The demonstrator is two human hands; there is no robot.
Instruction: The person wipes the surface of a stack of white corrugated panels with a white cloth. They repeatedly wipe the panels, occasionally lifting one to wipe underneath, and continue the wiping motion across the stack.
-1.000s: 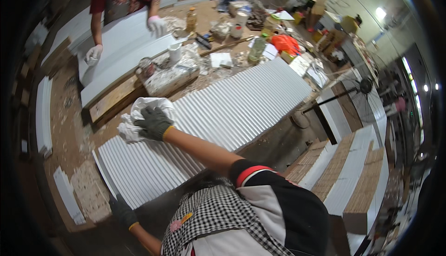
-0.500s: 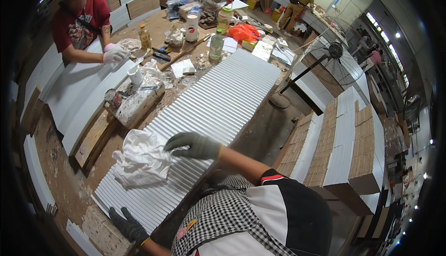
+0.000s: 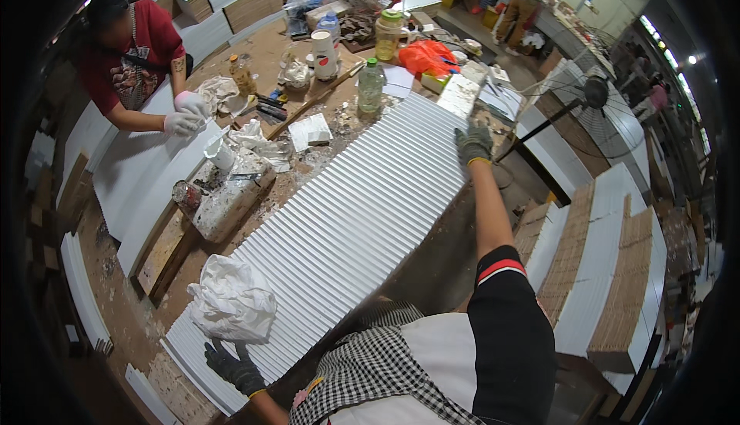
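Observation:
A long row of narrow white strips (image 3: 362, 193), laid side by side, runs from near left to far right across the table. My right hand (image 3: 473, 145), in a grey-green glove, is stretched out to its far right end, fingers laid along the edge there. At the near left end my left hand (image 3: 236, 368), in a dark glove, lies on the strips with its fingers apart. Just beyond it a crumpled white cloth (image 3: 233, 300) sits on the strips, touched by neither palm.
Beyond the strips stand a green-capped bottle (image 3: 371, 89), a white cup (image 3: 220, 153) and a stained block (image 3: 235, 197). A co-worker in white gloves (image 3: 185, 120) leans over white boards at the left. A fan (image 3: 596, 93) and stacked boards (image 3: 586, 271) are at the right.
My right hand has left the cloth area and reached out to the strips' far right end. My left hand has come further onto the strips, near the cloth. The view has shifted slightly.

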